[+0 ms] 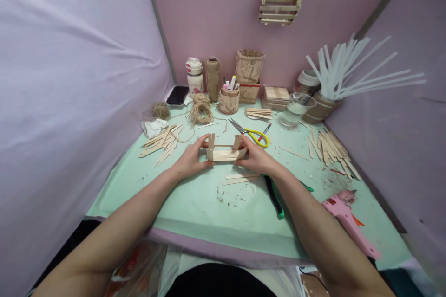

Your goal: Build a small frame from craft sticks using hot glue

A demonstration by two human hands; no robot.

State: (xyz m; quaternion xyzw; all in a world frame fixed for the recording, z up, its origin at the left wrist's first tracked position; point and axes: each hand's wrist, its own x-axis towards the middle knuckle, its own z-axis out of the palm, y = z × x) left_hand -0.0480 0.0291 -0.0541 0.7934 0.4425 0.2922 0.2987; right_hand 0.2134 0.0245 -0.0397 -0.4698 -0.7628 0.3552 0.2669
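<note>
A small frame of pale wooden sticks (226,155) stands at the middle of the green tabletop, with short uprights at both ends and long sticks between them. My left hand (191,158) grips its left end, thumb low at the front and fingers behind. At the right end, my right hand (256,155) holds it in the same way. Two loose sticks (241,178) lie just in front of the frame. Behind my right hand are yellow-handled scissors (256,134). Green and black pliers (275,197) lie partly under my right forearm.
Stick piles lie left (163,143) and right (331,148). A pink glue gun (351,222) rests at the right edge. Twine (201,110), a bottle (195,79), a clear bowl (294,110) and a pot of white glue sticks (320,107) stand at the back.
</note>
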